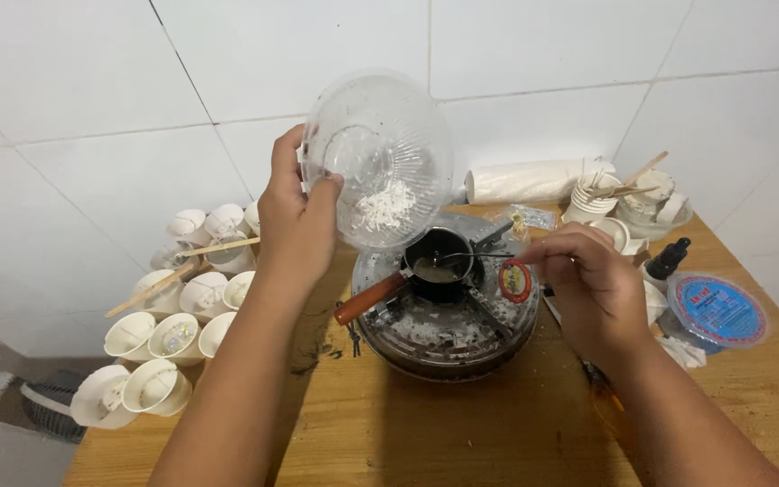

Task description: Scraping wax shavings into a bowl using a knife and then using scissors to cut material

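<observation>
My left hand (pixel 296 221) grips the rim of a clear ribbed glass bowl (pixel 379 158), tilted steeply above a small black pot (pixel 441 264). White flakes (pixel 384 206) cling to the lower inside of the bowl. The pot has a reddish-brown handle (pixel 370 298) and sits on a round grimy burner (pixel 448 325); it holds a pale liquid. My right hand (pixel 588 289) pinches the handle of a metal spoon (pixel 464 257), whose tip rests in the pot.
Many white paper cups (pixel 169 338) lie stacked at the table's left edge, with wooden sticks (pixel 151 289) across them. At the right stand a lidded plastic container (pixel 717 309), a dark dropper bottle (pixel 666 260), stacked cups with sticks (pixel 593 194) and a white roll (pixel 520 181). White tiled wall behind.
</observation>
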